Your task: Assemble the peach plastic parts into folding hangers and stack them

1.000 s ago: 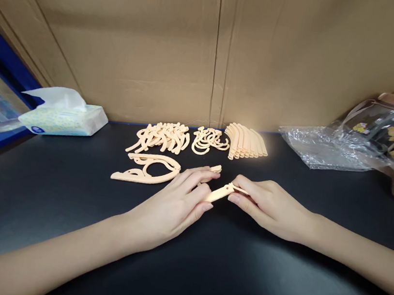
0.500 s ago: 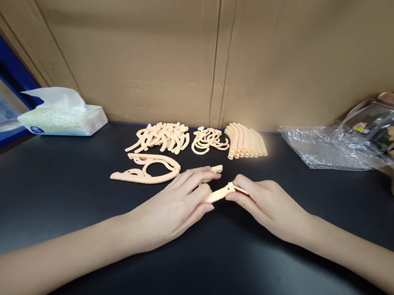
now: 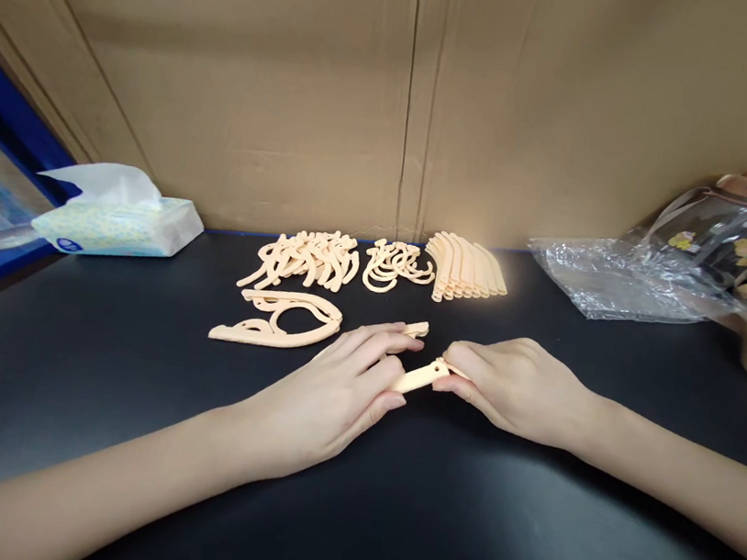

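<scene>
Left hand [image 3: 331, 390] curls round a folding-hanger arm [image 3: 420, 378]; right hand [image 3: 515, 383] pinches a slim piece [image 3: 460, 372] at its right end; seemingly joint-fitting, needing steady alignment.

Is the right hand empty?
No, the right hand grips one end of the peach part that the left hand also holds.

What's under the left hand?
A cream tip pokes out at the far side, and a cream bar reaches the right hand. The left hand covers the rest; whether they join is hidden.
</scene>
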The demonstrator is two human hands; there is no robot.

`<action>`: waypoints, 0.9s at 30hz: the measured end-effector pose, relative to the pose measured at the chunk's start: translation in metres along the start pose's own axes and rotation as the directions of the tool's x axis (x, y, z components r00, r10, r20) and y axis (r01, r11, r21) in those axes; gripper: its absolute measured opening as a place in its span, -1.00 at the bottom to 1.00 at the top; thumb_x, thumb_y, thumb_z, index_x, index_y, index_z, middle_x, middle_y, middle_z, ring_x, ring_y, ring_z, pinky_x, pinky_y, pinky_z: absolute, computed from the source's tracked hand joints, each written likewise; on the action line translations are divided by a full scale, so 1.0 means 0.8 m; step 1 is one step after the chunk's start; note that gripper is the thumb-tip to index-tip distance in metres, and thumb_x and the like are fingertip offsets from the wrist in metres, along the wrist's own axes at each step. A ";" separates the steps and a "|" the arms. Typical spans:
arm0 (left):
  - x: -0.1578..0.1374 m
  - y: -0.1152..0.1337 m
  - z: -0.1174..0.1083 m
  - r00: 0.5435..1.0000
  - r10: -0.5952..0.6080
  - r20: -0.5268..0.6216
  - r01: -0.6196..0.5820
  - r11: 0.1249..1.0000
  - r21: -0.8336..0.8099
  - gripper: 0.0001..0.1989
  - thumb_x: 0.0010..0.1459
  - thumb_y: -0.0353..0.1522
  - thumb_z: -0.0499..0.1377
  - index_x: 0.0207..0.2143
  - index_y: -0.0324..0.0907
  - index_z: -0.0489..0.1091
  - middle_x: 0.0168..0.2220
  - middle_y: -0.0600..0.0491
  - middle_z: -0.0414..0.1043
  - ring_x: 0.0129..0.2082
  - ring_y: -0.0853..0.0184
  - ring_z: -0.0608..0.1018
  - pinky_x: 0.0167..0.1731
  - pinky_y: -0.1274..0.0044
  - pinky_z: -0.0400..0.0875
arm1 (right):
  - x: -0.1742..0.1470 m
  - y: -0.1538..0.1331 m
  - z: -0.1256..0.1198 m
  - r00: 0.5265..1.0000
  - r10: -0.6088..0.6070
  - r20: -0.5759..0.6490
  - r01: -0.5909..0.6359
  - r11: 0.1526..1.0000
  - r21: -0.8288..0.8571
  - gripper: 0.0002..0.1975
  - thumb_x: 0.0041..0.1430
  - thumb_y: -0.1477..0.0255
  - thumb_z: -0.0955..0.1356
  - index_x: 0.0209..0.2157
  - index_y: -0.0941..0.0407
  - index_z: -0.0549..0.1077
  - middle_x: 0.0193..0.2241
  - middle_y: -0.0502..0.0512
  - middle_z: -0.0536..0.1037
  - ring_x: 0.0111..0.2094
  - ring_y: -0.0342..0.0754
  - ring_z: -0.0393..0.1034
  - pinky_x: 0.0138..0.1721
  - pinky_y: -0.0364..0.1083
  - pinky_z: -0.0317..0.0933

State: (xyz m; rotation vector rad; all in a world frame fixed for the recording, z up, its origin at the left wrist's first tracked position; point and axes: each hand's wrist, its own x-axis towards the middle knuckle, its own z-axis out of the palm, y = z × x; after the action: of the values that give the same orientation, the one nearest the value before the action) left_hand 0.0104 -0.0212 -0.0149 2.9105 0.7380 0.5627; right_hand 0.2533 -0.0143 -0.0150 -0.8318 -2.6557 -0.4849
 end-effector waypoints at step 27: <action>0.003 -0.001 -0.003 0.995 -0.001 0.099 0.007 0.999 -0.053 -0.81 0.36 -0.39 -0.04 -0.23 -0.21 0.35 0.13 -0.09 0.30 0.24 0.23 0.24 0.18 0.39 0.24 | -0.005 0.004 0.001 0.999 -0.038 0.014 0.036 0.995 0.089 -0.63 0.35 0.29 0.16 -0.51 0.12 0.34 -0.62 -0.08 0.33 -0.65 -0.21 0.11 -0.60 -0.13 -0.13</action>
State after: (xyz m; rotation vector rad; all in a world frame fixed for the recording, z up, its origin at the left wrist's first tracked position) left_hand 0.0110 -0.0192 -0.0117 2.8630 0.7050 0.4278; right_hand 0.2582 -0.0131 -0.0168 -0.7647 -2.6899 -0.3677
